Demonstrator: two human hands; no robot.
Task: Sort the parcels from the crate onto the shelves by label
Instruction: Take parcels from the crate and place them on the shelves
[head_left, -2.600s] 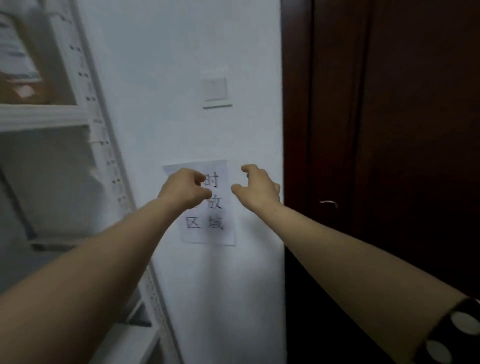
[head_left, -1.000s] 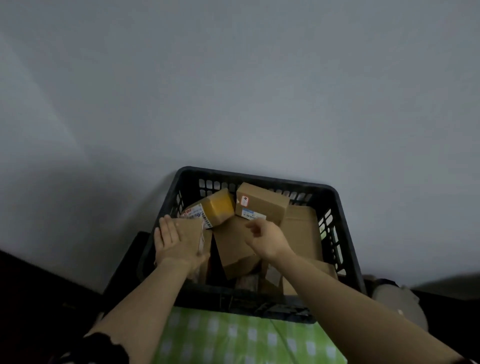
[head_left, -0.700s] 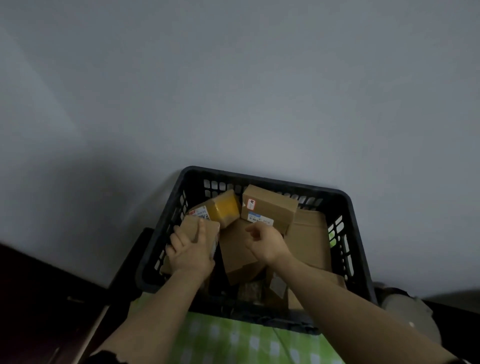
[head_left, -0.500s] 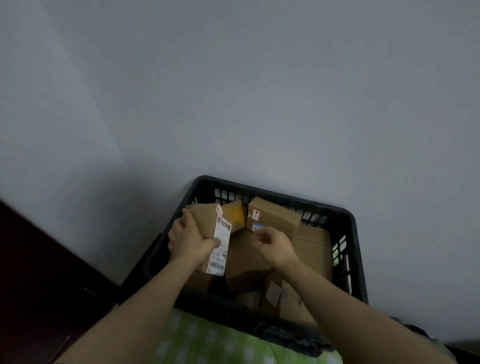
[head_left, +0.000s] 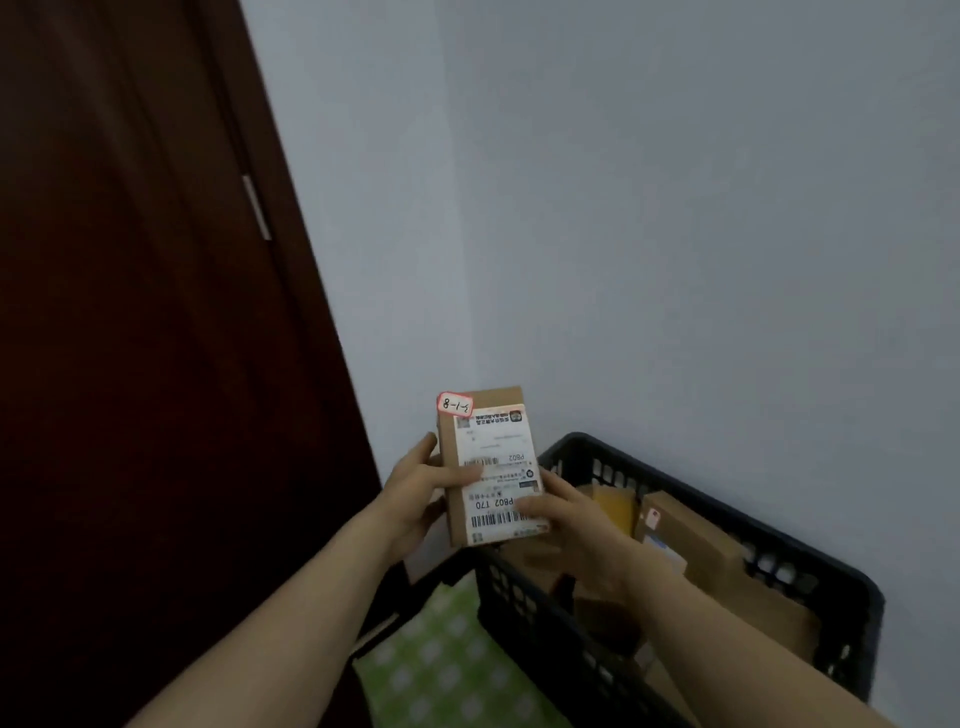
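A small brown cardboard parcel with a white shipping label and a red-edged sticker reading 8-1-something is held upright above the left rim of the black plastic crate. My left hand grips its left side, thumb across the label. My right hand holds its lower right edge, thumb on the barcode. Inside the crate lie more parcels: a yellow one and a long brown box.
A dark red wooden door fills the left side. A grey-white wall stands behind the crate. The crate sits on a green checked cloth. No shelves are in view.
My left hand has lifted the parcel out of the crate and turned its label to face me. My right hand came over and took hold of its lower right edge. The view swung left.
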